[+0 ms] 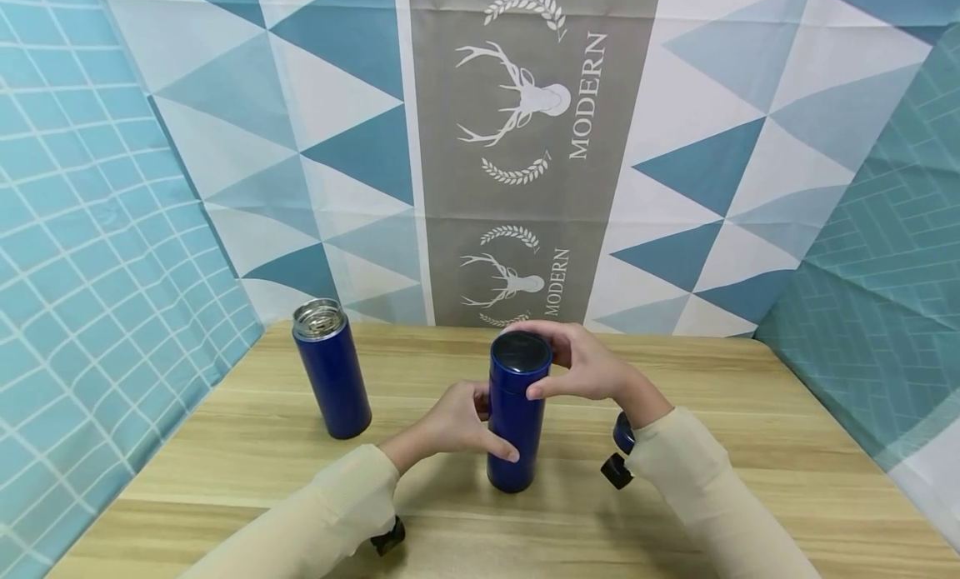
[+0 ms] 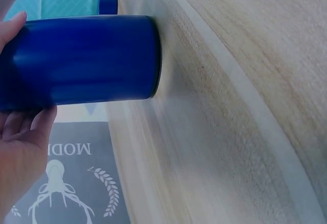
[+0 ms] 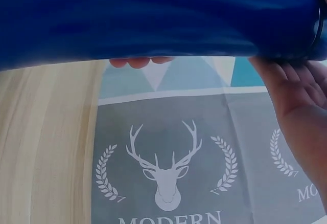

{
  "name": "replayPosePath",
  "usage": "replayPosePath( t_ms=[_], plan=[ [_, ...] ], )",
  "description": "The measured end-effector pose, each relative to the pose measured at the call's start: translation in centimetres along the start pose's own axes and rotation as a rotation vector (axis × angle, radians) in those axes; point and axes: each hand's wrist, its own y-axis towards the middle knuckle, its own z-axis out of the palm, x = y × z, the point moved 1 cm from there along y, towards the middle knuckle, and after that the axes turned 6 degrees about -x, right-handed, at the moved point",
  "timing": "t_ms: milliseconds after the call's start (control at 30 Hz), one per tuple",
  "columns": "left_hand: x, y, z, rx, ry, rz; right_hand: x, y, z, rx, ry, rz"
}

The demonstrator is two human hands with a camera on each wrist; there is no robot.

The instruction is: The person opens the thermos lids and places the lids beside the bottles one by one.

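A dark blue thermos (image 1: 516, 433) with a black-topped lid (image 1: 521, 351) stands close over the wooden table in the middle of the head view. My left hand (image 1: 461, 425) grips its body from the left, thumb across the front. Up at the lid, my right hand (image 1: 581, 366) holds on with thumb and fingers round the rim. The left wrist view shows the thermos's lower body (image 2: 92, 60) and its dark base rim. In the right wrist view, fingertips (image 3: 138, 62) of the left hand show past the thermos's edge.
A second blue thermos (image 1: 333, 379) stands lidless at the left, its steel mouth bare. A small blue lid (image 1: 622, 434) lies on the table (image 1: 750, 396), partly hidden behind the right sleeve. Patterned cloth walls (image 1: 360, 146) enclose the back and sides.
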Motion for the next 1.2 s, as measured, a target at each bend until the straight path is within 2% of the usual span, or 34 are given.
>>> replayPosePath(
  t_ms=[300,433,600,800,867,933,1067,1200],
  plan=[
    [0.2,0.0,0.2,0.003,-0.006,-0.006,-0.3,0.3,-0.6,0.082,0.055,-0.012],
    [-0.1,-0.1,0.2,-0.007,0.016,-0.004,-0.5,0.5,-0.6,0.110,0.120,0.004],
    [-0.3,0.1,0.2,-0.026,0.045,0.023,-0.9,0.4,-0.6,0.086,0.196,0.056],
    [-0.1,0.3,0.6,-0.006,0.004,0.028,-0.9,-0.5,-0.1,0.067,0.253,0.052],
    [0.0,0.3,0.7,-0.006,-0.004,0.023,-0.6,-0.8,0.0,0.034,0.264,0.038],
    [0.1,0.3,0.8,-0.004,-0.008,0.027,0.0,-1.1,0.3,-0.034,0.240,0.038],
    [0.1,0.2,0.7,-0.009,0.007,0.033,1.7,-1.6,1.3,-0.219,0.097,0.093],
    [-0.1,0.2,0.4,-0.020,0.027,0.033,3.0,-1.7,2.6,-0.354,-0.043,0.175]
  ],
)
